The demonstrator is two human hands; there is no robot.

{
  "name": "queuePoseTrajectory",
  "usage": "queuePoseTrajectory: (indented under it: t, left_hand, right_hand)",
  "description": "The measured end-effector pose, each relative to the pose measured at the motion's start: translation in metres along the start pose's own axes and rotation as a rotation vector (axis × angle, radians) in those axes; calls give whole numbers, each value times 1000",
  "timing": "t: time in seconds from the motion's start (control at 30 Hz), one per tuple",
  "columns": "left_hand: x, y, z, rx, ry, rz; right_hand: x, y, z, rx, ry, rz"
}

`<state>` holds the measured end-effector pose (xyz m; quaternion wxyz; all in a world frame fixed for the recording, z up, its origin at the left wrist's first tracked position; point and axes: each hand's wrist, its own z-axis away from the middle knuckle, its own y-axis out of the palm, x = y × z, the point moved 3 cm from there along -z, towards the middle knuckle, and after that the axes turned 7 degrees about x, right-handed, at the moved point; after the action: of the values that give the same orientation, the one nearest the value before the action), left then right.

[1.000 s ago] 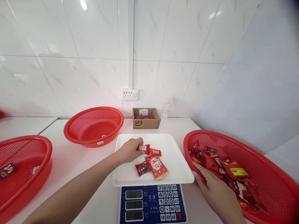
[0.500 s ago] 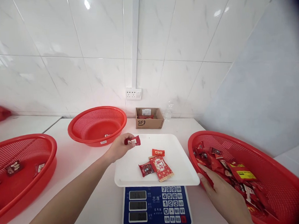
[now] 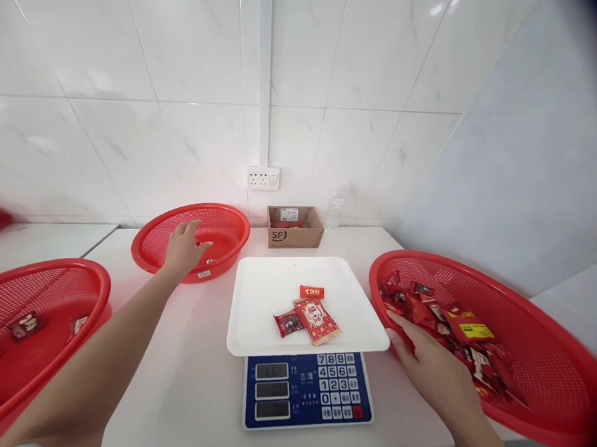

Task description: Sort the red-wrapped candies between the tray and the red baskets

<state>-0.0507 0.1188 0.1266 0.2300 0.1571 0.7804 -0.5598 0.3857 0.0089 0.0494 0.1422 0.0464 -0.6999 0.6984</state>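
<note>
My left hand (image 3: pixel 184 248) is over the red perforated basket (image 3: pixel 146 239) at the back, its fingers and thumb spread apart. A small wrapped candy (image 3: pixel 210 261) lies in that basket, just below my thumb. At the right, my right hand (image 3: pixel 433 363) grips the near-left rim of a larger red basket (image 3: pixel 544 324), thumb outside and fingers over the edge. Several red candy packets (image 3: pixel 469 331) are heaped inside it. Between my hands, the white tray (image 3: pixel 262 285) of a scale holds a patterned red packet (image 3: pixel 317 321), a dark red candy (image 3: pixel 288 323) and a small orange-red candy (image 3: pixel 312 291).
The scale's blue keypad panel (image 3: pixel 308 410) faces me. Another red basket (image 3: pixel 94 281) with a few candies stands at the left. A cardboard box (image 3: pixel 296 237) and a clear plastic bottle (image 3: pixel 334 211) stand by the tiled wall, below a socket (image 3: pixel 263 178).
My left hand has moved from above the tray, left and away from me to the back basket, and let go of the red candy. My right hand stays at the right basket's rim.
</note>
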Motion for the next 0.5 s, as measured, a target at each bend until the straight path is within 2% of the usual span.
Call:
queuePoseTrajectory:
  t: [0.1, 0.23, 0.27, 0.33, 0.4, 0.5]
  left_hand:
    - [-26, 19, 24, 130, 139, 8]
    - [-77, 59, 81, 449, 375, 78]
    - [-87, 68, 94, 547, 442, 89]
    - [-100, 81, 113, 665, 500, 60]
    - [-105, 88, 121, 705, 507, 27]
    - [-103, 88, 120, 691, 470, 49]
  right_hand:
    - [1, -1, 1, 19, 16, -2]
    - [2, -2, 2, 51, 40, 9]
    - [3, -2, 2, 55, 39, 10]
    - [3, -2, 2, 52, 31, 10]
    - [3, -2, 2, 38, 19, 13]
    - [2, -1, 2, 18, 6, 19]
